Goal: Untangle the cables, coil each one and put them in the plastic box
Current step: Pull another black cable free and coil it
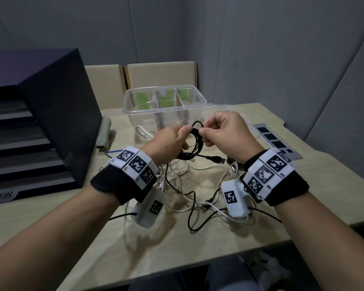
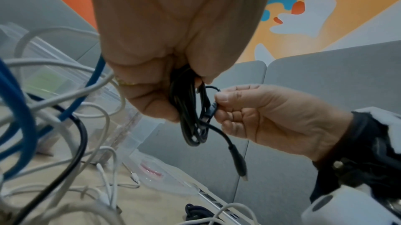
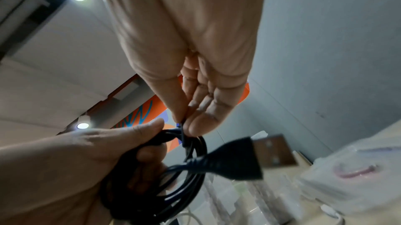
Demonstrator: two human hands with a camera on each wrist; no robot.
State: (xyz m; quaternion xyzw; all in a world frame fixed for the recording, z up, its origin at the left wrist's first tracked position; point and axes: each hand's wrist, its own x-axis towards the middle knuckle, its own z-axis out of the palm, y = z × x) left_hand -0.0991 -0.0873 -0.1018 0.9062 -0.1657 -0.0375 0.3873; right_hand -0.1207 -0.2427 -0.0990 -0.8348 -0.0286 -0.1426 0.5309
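Observation:
A black cable coil (image 1: 196, 141) hangs in the air in front of the clear plastic box (image 1: 135, 111). My left hand (image 1: 181, 136) grips the coil's loops. My right hand (image 1: 206, 134) pinches a thin end of the same cable at the top of the coil. In the left wrist view the coil (image 2: 190, 125) dangles below my left hand (image 2: 156, 91), and my right hand (image 2: 225, 106) pinches it from the right. The cable's USB plug (image 3: 264, 153) sticks out sideways. A tangle of white and black cables (image 1: 189, 185) lies on the table beneath both hands.
A dark drawer unit (image 1: 51, 122) stands at the left, with a stapler (image 1: 104, 133) beside it. A grey power strip (image 1: 277, 143) lies at the right. The box has dividers and green labels. A blue cable (image 2: 19, 108) runs through the tangle.

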